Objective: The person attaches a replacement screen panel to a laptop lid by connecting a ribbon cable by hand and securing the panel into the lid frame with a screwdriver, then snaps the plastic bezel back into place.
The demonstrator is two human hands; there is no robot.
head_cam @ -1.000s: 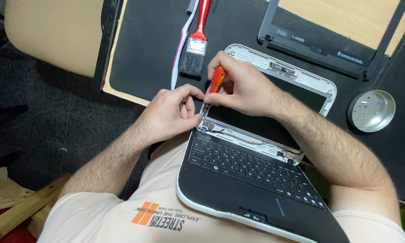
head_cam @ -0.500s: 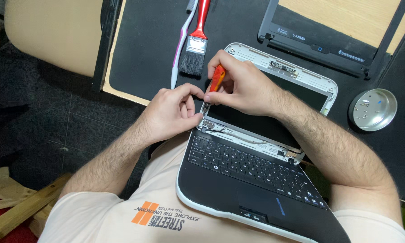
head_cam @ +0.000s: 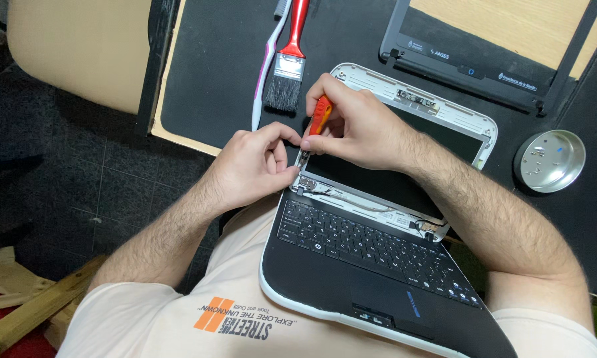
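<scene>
Centrally in the frame, right hand [head_cam: 358,126] closed around an orange-handled screwdriver [head_cam: 320,116], tip set down at the left hinge corner of a small laptop [head_cam: 371,265]. Left hand [head_cam: 255,169] curled beside it, thumb and forefinger pinched at the screwdriver's shaft just above that corner, remaining fingers tucked against the laptop's edge. Laptop opened flat, keyboard half rested on the lap in the lower middle, screen half laid on the black mat [head_cam: 212,73] of the counter, its bezel stripped off and bare white frame exposed. Just above the hands, a red-handled paintbrush [head_cam: 288,63] with a pink-and-white toothbrush [head_cam: 264,73] alongside, touching or nearly so. At upper right, a detached black screen bezel [head_cam: 471,63]. At right edge, a round metal dish [head_cam: 550,160], well apart from the hands. At upper left, a beige chair seat [head_cam: 80,46].
</scene>
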